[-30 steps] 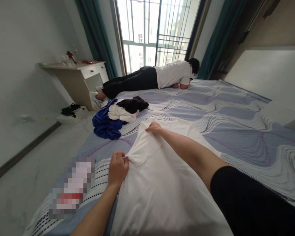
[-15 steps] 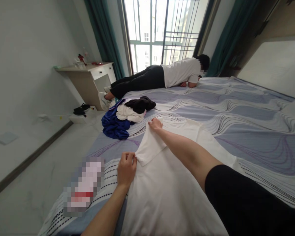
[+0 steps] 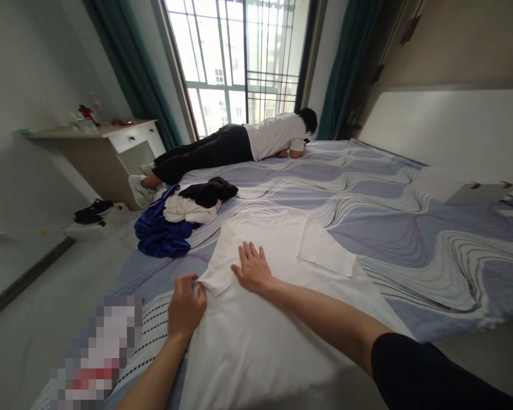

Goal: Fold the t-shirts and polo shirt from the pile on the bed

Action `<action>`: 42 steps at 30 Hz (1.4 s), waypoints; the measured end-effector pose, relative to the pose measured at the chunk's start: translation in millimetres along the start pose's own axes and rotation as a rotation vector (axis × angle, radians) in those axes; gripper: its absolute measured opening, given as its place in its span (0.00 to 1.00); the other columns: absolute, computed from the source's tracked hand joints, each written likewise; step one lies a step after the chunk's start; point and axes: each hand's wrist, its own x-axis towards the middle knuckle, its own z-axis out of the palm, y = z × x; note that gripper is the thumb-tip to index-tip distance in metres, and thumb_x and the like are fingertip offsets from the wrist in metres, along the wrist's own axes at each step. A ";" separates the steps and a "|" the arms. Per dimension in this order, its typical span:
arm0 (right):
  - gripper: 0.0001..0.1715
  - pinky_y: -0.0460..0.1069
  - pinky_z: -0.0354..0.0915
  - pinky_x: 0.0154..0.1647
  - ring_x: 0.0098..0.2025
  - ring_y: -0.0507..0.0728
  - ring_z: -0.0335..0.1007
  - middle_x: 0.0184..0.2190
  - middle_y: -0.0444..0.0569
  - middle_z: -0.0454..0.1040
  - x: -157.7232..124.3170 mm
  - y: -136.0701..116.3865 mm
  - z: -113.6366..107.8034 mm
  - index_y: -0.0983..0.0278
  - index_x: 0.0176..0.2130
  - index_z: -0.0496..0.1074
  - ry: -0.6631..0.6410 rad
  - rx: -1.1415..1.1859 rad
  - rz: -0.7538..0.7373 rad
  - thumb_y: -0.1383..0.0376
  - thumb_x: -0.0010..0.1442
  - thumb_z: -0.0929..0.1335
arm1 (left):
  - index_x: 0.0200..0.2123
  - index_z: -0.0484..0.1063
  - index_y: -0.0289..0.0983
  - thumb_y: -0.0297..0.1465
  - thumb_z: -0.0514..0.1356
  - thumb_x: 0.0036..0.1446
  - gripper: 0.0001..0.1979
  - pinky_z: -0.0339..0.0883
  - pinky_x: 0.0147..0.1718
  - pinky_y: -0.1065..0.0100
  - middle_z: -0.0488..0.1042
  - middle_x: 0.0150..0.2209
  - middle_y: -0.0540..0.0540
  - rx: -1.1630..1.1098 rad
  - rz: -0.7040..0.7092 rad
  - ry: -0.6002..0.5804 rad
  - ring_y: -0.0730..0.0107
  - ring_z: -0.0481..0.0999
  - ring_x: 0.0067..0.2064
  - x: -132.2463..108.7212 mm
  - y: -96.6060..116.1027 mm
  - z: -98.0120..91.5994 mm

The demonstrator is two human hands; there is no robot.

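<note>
A white T-shirt (image 3: 282,330) lies spread on the patterned bed, its collar toward the window and a short sleeve out to each side. My left hand (image 3: 187,304) is closed on the edge of the left sleeve, thumb and fingers pinching the cloth. Flat on the shirt's upper chest rests my right hand (image 3: 253,267), its fingers stretched out and holding nothing. The lower part of the shirt runs out of view at the bottom.
Beyond the shirt on the left is a pile of blue, white and black clothes (image 3: 166,228). A person (image 3: 273,136) lies across the far side of the bed (image 3: 380,222). A blurred pale item (image 3: 106,341) lies at the left edge. A desk (image 3: 89,148) stands by the window.
My right hand has let go of the shirt's shoulder near the collar and moved down to lie flat on the chest. My left hand keeps its pinch on the sleeve. The view has swung right.
</note>
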 end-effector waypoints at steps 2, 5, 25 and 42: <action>0.39 0.59 0.44 0.67 0.69 0.65 0.48 0.69 0.62 0.54 4.1 8.0 -8.2 0.70 0.69 0.53 0.098 0.021 0.197 0.52 0.68 0.59 | 0.46 0.67 0.40 0.33 0.54 0.61 0.11 0.66 0.37 0.64 0.73 0.43 0.44 -0.057 -0.014 -0.036 0.61 0.75 0.40 2.2 -4.1 2.2; 0.30 0.58 0.53 0.61 0.61 0.64 0.61 0.58 0.60 0.70 20.0 18.0 -20.8 0.64 0.61 0.67 0.099 0.106 0.465 0.55 0.64 0.63 | 0.41 0.70 0.41 0.35 0.54 0.60 0.09 0.67 0.40 0.62 0.75 0.40 0.45 -0.096 -0.038 -0.077 0.60 0.75 0.40 5.7 -9.7 4.6; 0.14 0.56 0.60 0.52 0.49 0.63 0.72 0.45 0.57 0.78 16.8 21.9 -46.2 0.62 0.39 0.80 0.019 0.204 0.647 0.61 0.59 0.65 | 0.38 0.72 0.41 0.32 0.54 0.57 0.08 0.66 0.35 0.66 0.75 0.32 0.48 -0.167 -0.069 -0.057 0.65 0.75 0.33 5.0 -6.9 -2.4; 0.13 0.60 0.52 0.58 0.52 0.62 0.59 0.47 0.53 0.70 -59.1 -66.1 5.8 0.64 0.42 0.76 0.192 0.049 -0.180 0.59 0.64 0.67 | 0.33 0.76 0.40 0.33 0.56 0.53 0.09 0.63 0.34 0.67 0.71 0.30 0.50 -0.312 0.018 -0.027 0.68 0.67 0.29 6.4 -17.2 1.6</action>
